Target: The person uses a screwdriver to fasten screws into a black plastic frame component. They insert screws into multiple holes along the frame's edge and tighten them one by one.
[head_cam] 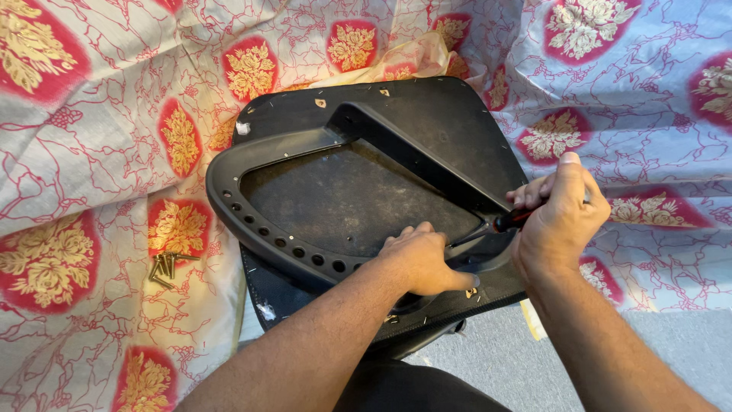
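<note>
Black seat panel (450, 122) laid underside-up on floral cloth (91, 137), grey plastic frame (252, 149) set on top. Left hand (423, 259) pressed palm-down on frame's near edge, fingers curled, nothing gripped. Right hand (560, 217) fisted around red-handled screwdriver (496, 225), tip angled down at frame. Loose screws (164, 267) piled on cloth, well left.

The screwdriver (509, 221) shows only a short red-and-black stretch beside the right hand (560, 217), which hides the rest of its handle; its tip is too dark to make out. The left hand (423, 259) covers part of the grey frame (252, 221), and near that frame the small screws (164, 267) are too tiny to count.
</note>
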